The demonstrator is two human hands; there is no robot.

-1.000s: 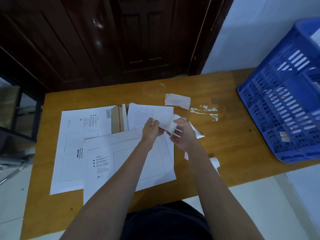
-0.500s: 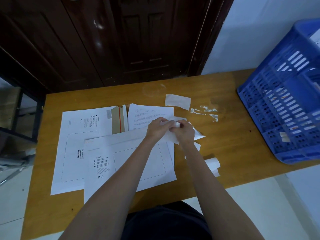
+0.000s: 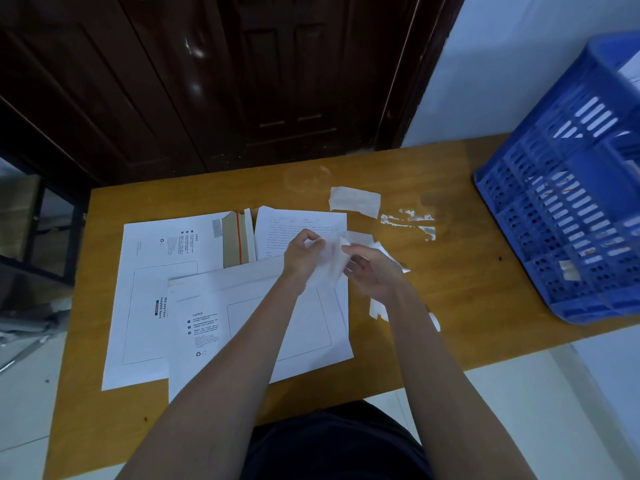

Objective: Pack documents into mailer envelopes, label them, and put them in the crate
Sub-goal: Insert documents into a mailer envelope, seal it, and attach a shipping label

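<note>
Two white mailer envelopes lie on the wooden table [image 3: 450,278]: one at the left [image 3: 156,289] with its brown flap and red strip open, the other [image 3: 242,317] overlapping it nearer me. A printed document [image 3: 298,226] lies behind them. Above the near envelope's top edge, my left hand [image 3: 303,252] and my right hand [image 3: 372,268] both pinch a thin white label sheet [image 3: 332,261] between them. The blue plastic crate [image 3: 571,202] stands tilted at the table's right end.
A white backing strip [image 3: 355,200] and torn film scraps [image 3: 408,221] lie behind my hands. More white paper scraps [image 3: 377,310] sit under my right forearm. A dark wooden door stands behind the table, and a white wall at the right.
My hands came together over the label half a second ago and have now drawn slightly apart, the label stretched between them.
</note>
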